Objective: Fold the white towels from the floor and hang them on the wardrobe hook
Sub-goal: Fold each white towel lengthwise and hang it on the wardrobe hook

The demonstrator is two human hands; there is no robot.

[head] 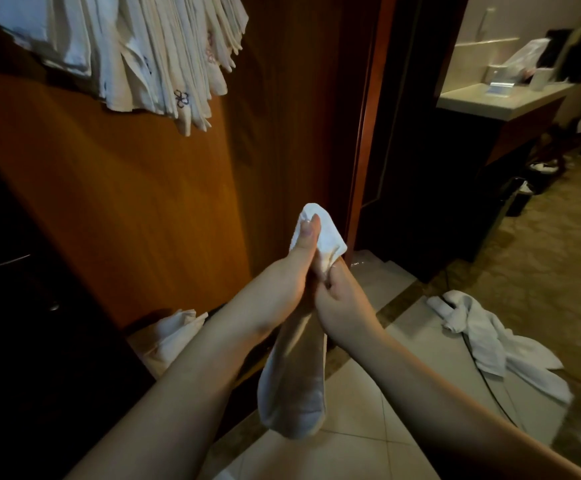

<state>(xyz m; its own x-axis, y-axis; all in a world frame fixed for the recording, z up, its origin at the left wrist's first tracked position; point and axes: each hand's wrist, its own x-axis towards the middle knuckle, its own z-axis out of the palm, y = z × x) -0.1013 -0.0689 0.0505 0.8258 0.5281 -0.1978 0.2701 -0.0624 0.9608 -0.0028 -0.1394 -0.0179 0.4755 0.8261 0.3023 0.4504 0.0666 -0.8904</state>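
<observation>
Both hands grip one folded white towel [294, 386] in front of the wooden wardrobe door [164, 209]. My left hand [291, 275] pinches its upper end with the thumb pointing up. Pressed against it from the right, my right hand [341, 303] clasps the same towel just below. The towel's long lower part hangs down between my forearms. Several folded white towels [143, 53] hang in a bunch at the top left of the wardrobe; the hook itself is hidden. A crumpled white towel [483, 337] lies on the floor at the right. Another white towel [168, 337] rests at the wardrobe's foot.
The floor is pale tile [361, 403] near me and patterned carpet [541, 258] further right. A counter [500, 102] with toiletries stands at the upper right. Dark bins [521, 199] sit below it. The wardrobe's dark open part [12, 271] is at the left.
</observation>
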